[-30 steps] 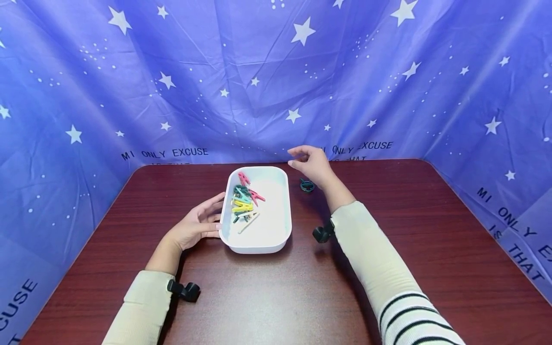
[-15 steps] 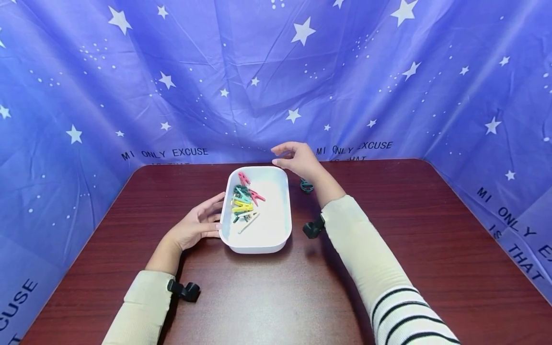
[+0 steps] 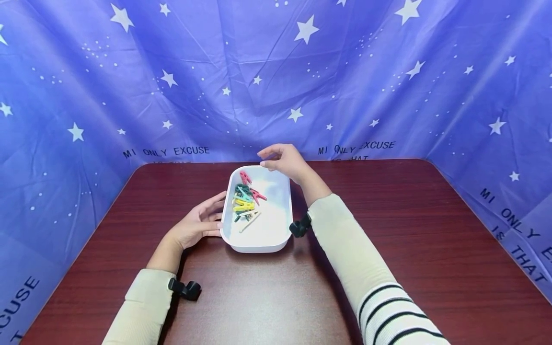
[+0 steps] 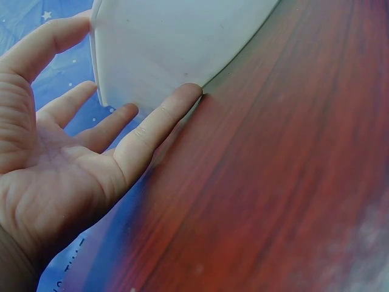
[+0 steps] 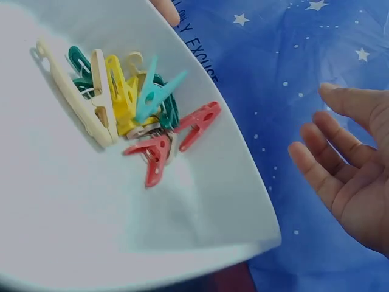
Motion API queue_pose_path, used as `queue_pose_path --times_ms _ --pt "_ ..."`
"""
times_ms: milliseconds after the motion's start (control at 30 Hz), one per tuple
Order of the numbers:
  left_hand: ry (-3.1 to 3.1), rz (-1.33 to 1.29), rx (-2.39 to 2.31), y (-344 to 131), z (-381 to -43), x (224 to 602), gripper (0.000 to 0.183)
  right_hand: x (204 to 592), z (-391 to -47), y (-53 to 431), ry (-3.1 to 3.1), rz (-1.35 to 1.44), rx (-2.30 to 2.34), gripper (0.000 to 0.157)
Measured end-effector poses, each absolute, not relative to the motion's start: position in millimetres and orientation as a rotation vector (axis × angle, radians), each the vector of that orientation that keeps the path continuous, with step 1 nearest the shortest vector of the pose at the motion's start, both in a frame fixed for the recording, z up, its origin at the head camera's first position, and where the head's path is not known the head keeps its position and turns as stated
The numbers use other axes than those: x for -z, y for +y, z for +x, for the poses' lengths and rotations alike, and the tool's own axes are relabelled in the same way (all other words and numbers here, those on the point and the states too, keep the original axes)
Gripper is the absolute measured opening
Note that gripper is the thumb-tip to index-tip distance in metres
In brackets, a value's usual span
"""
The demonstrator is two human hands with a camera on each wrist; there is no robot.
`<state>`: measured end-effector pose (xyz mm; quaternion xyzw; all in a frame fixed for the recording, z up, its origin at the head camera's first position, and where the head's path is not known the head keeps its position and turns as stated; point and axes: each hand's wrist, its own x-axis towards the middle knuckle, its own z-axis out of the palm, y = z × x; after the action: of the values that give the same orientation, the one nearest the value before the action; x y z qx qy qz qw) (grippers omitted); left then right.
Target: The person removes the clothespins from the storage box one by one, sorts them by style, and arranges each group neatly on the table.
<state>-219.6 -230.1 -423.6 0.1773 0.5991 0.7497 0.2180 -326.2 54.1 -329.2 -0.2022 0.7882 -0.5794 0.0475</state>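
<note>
A white plastic tray stands mid-table with several clothespins heaped along its left side. Among them are red, yellow, turquoise, dark green and cream ones, seen closely in the right wrist view. My left hand rests its extended fingers and thumb against the tray's left outer wall, and the left wrist view shows the thumb tip touching it low down. Over the tray's far right corner hovers my right hand, fingers loosely bent, holding nothing.
A dark red wood table surrounds the tray. Blue star-print cloth hangs behind its far edge and along both sides. Black wrist cameras sit on both sleeves, the right one by the tray's right rim.
My right hand has moved left from beyond the tray's right side to above its far rim. Its forearm now hides the dark green looped item on the table. The left hand stays put.
</note>
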Motion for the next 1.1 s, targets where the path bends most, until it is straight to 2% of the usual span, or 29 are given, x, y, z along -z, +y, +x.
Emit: queue_pose_path --times_ms 667,1100 --pt "1.661 0.490 -2.070 -229.9 -220.7 424.1 0.086 354.7 -327.0 28.5 2.365 -0.530 1.390 0.026" --pt "1.658 0.480 -2.064 -229.4 -220.3 422.6 0.087 381.4 -335.5 16.5 2.394 -0.508 1.390 0.025"
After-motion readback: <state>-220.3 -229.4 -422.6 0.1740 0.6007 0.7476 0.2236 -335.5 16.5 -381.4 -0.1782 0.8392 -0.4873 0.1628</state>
